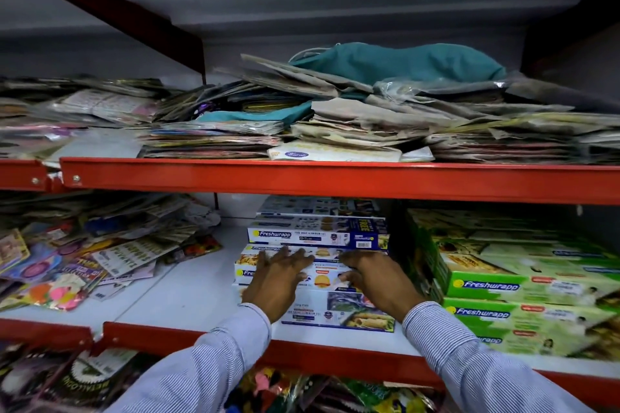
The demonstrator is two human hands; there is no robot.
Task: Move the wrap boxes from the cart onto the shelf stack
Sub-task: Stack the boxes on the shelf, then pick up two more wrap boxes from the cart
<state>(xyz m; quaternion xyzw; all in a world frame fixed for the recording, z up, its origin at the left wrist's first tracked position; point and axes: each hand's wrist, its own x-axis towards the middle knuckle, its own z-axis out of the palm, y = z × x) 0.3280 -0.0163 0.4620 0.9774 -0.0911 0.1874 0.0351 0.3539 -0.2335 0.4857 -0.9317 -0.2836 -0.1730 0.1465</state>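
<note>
Both hands, left hand point(276, 273) and right hand point(372, 273), lie flat with fingers spread, gripping nothing, on the blue wrap boxes point(315, 238) stacked mid-shelf directly ahead, long axes running left-right, equally near.

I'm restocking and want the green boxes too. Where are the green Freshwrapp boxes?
The green Freshwrapp boxes are stacked on the middle shelf's right side, just right of the blue-and-white wrap box stack.

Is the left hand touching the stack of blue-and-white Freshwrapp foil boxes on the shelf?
Touching. The head view shows the left hand lying flat, fingers spread, on the stack of blue-and-white Freshwrapp foil boxes, no gap visible.
</note>
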